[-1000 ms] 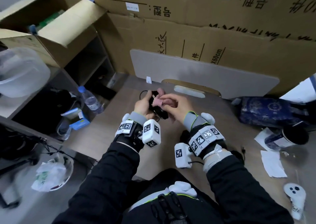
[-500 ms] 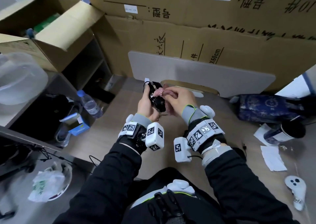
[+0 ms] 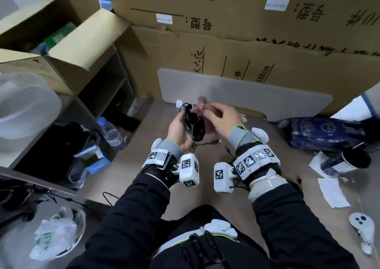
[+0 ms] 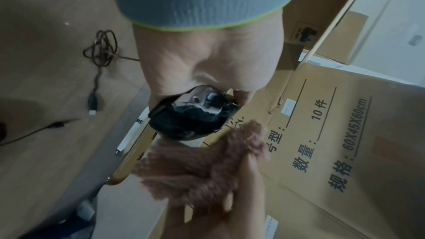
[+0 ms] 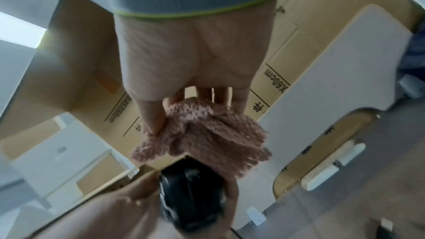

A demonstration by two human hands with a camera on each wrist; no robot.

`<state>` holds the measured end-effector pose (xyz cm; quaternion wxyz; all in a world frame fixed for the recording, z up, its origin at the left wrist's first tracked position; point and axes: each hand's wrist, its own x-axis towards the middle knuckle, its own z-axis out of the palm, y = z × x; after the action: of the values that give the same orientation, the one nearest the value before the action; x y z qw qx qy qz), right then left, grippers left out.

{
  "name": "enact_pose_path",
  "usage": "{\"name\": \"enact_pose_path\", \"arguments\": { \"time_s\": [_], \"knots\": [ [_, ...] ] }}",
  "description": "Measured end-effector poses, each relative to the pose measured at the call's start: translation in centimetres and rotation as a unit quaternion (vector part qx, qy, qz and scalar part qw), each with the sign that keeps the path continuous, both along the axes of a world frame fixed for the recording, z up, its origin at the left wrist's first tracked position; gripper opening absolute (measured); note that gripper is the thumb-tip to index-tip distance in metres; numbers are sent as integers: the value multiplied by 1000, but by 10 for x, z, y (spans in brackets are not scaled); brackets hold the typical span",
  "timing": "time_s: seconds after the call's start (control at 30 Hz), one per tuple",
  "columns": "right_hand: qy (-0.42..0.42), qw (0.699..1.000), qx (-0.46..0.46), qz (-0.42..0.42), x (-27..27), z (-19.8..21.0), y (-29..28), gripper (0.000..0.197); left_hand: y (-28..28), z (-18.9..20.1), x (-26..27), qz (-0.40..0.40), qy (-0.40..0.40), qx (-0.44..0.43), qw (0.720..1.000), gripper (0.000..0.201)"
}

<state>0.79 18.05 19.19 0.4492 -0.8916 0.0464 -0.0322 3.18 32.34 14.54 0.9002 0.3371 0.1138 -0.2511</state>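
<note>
Black and glossy, the mouse [image 3: 194, 125] is held up off the wooden table [image 3: 127, 166], over its far middle, just in front of a grey board [image 3: 246, 96] that leans on stacked cartons. The left hand [image 3: 177, 129] wraps it from the left side, with the thumb and fingers curled round its flanks. The right hand [image 3: 221, 117] pinches a bunched pink fluffy cloth [image 5: 202, 134] between the thumb and curled fingers, and the cloth touches the mouse's far end. A coiled dark cable [image 4: 101, 50] lies on the table beneath the hands.

At the far left an open cardboard box [image 3: 86, 42] stands with its flaps spread and green packs [image 3: 59, 36] inside. Nearer on the left is a translucent plastic tub [image 3: 24, 108]; its contents cannot be made out. A water bottle [image 3: 111, 134] leans at the table's left edge. At the near left, a white bowl [image 3: 80, 223] holds a crumpled plastic bag [image 3: 53, 236].
</note>
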Motion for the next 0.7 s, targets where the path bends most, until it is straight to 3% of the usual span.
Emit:
{"name": "enact_pose_path", "arguments": {
  "time_s": [0.1,0.3,0.53,0.7],
  "knots": [
    [23,998,-54,15,1,-3,5,24,-1,2,3,-9,0,-19,1000,33],
    [-2,998,-55,10,0,-4,5,18,-9,9,3,35,3,44,998,28],
    [45,996,-27,69,-9,2,-4,12,-25,12,-3,26,42,101,994,44],
    [-6,992,81,-100,-5,-8,-41,7,-32,15,-13,-24,49,100,993,37]
  ]
}}
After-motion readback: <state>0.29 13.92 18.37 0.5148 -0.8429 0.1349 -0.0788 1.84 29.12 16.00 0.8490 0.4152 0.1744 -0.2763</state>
